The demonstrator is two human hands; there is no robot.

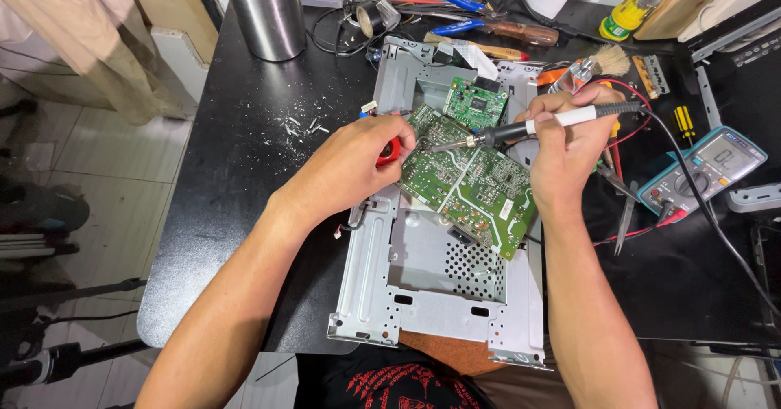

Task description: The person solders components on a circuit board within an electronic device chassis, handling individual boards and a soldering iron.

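Note:
My right hand [561, 144] grips a soldering iron [521, 130] with a white and black handle, its tip resting on the upper left part of a large green circuit board [468, 183]. My left hand [358, 161] is closed around a small red object [389, 150] at the board's left edge. The board lies tilted on a grey metal chassis [435, 291]. A smaller green circuit board [474, 102] sits higher up on the same chassis.
A multimeter [704, 165] with red leads lies to the right. Pliers, screwdrivers and a brush [598, 63] crowd the far side of the black table [236, 181]. A steel cylinder [264, 10] stands at the back left. Small screws [303, 124] are scattered nearby.

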